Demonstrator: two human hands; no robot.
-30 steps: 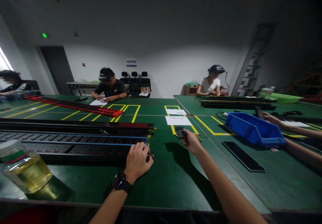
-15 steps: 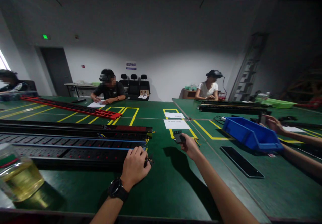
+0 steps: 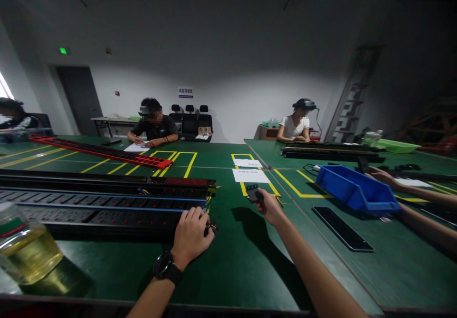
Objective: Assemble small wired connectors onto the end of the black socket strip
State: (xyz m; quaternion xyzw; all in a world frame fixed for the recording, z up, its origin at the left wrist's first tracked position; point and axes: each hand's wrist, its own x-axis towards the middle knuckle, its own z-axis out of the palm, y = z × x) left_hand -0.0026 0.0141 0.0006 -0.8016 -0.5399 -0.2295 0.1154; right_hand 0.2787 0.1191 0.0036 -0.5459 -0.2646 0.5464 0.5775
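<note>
My right hand (image 3: 268,205) pinching small grey part (image 3: 253,193) above green table (image 3: 232,256); my left hand (image 3: 191,234) curled over end of black rail (image 3: 143,220), grip indiscernible. Slack pinch could drop part.

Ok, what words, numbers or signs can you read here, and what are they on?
"成品存放区": wall sign; the line beneath is too small.
Green lit sign: too small to read.
Front paper sheet, back paper sheet: printed characters, too blurred.
</note>
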